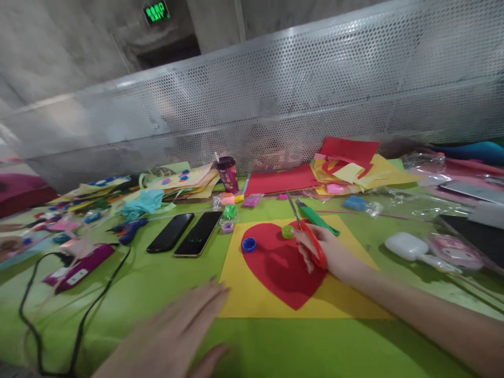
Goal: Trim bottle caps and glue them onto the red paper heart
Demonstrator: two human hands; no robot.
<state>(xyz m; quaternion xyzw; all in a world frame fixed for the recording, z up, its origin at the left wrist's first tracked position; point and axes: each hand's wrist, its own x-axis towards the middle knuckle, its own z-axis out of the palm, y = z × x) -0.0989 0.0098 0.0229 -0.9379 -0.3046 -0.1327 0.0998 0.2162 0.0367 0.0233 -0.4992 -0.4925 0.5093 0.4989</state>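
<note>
My right hand (315, 247) grips a pair of scissors (319, 253) with orange-red handles, its metal blades pointing away and up to the left. Below it a red paper heart (289, 291) lies on a yellow sheet (232, 302). On the heart's left lobe sits a small blue ring-shaped piece (249, 244), and a lime-green round piece (287, 231) is close to my right fingertips. A green-handled cutter (317, 218) lies just beyond that hand. My left hand (177, 328), blurred, has its fingers stretched out near the yellow sheet's left edge and holds nothing.
Two black phones (199, 234) lie left of the sheet, near a glue gun (128, 231) and a purple power strip (81, 268) with black cable. A purple cup (227, 174) and red paper (283, 179) stand behind. A white earbud case (406, 245) is at right.
</note>
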